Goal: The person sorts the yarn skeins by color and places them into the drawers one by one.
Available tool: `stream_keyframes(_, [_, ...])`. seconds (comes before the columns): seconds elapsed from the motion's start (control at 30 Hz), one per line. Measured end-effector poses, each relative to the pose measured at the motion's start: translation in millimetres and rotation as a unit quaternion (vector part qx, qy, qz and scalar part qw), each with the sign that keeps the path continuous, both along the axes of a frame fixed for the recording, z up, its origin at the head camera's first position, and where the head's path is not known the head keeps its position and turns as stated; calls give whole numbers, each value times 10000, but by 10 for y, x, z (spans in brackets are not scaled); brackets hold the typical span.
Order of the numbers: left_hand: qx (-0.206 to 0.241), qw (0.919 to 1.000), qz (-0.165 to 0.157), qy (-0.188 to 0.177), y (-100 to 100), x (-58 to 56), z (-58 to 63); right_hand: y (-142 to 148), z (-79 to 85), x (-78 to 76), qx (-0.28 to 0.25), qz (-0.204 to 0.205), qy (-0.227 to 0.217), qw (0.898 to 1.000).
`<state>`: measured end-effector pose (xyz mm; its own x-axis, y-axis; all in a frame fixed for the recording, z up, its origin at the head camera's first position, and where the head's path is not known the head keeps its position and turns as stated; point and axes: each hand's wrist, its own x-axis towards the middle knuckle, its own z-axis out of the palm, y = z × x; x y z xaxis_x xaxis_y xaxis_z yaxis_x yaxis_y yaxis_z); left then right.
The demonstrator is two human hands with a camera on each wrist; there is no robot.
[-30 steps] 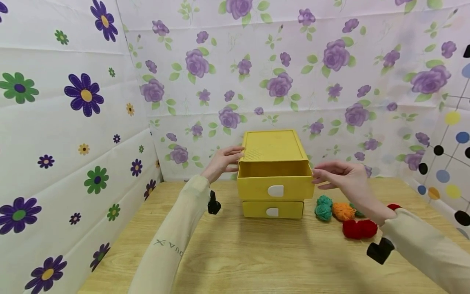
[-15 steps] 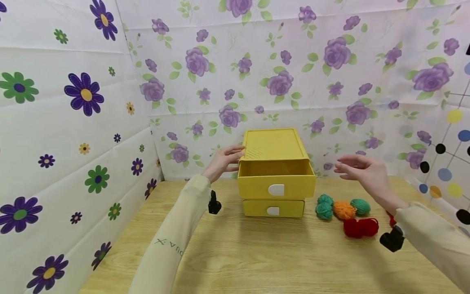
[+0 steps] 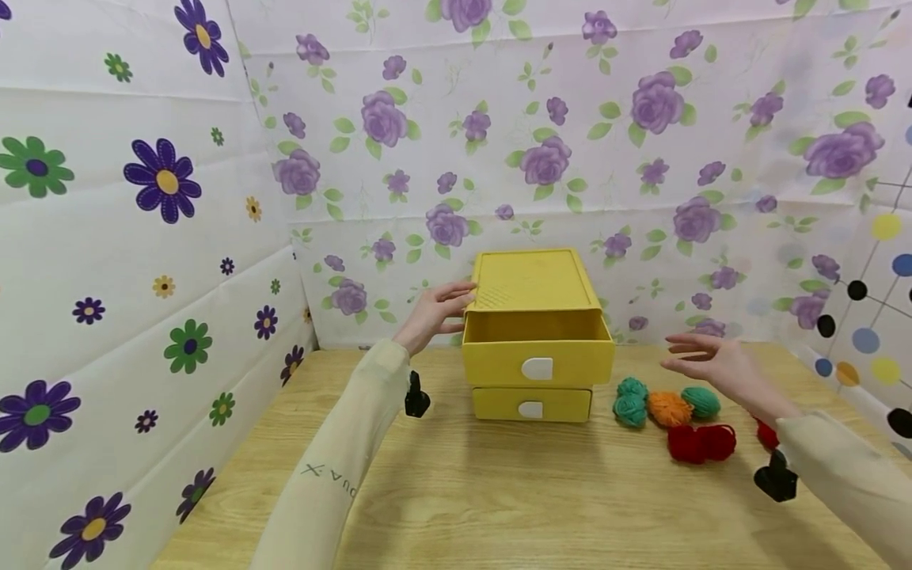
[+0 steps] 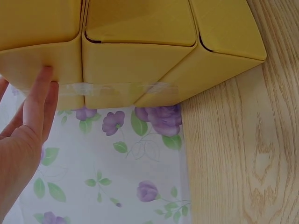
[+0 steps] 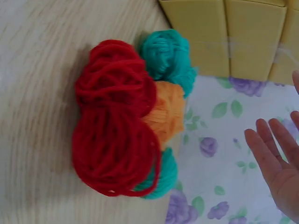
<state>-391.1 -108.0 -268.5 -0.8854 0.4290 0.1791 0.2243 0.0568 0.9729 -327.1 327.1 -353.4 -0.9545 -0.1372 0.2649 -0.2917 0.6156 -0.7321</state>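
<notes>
A yellow two-drawer box (image 3: 534,277) stands against the back wall. Its upper drawer (image 3: 499,368) is pulled out and shows a bare inside; the lower drawer (image 3: 499,404) sits further back. My left hand (image 3: 433,315) touches the box's left side with extended fingers, as the left wrist view also shows. To the right of the box, my right hand (image 3: 720,368) hovers behind and above the yarn, fingers apart and holding nothing. Below it lie teal yarn (image 3: 630,404), an orange yarn ball (image 3: 670,408), another teal ball (image 3: 701,402) and red yarn (image 3: 701,443).
More red yarn (image 3: 766,434) is partly hidden by the right sleeve. The wooden table (image 3: 527,507) extends in front of the box. Flowered cloth (image 3: 399,237) covers the back wall, with patterned sheets at both sides. Clear tape (image 4: 117,87) crosses the box's side.
My right hand has left the upper drawer's right edge and moved right, then slightly down, its fingers spreading. The teal ball behind has come into view. My left hand stays put.
</notes>
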Motion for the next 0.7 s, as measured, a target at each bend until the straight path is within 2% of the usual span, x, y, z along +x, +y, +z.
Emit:
stream_keyframes(0.1, [-7,10000,43,-3,1,-2,2,8,-95,-52,29,138,-17,9999])
stream_keyframes(0.3, [8,10000,15,-14,12,-3,1,17,-271,-115,231,346,231,9989])
stream_keyframes(0.53, [62,9996,277,75,11,-195,-176,26,-380,-130,672,391,216,9967])
stream_keyframes(0.7, [61,9995,317,4,18,-194,-170,26,-424,-125,745,389,157,9963])
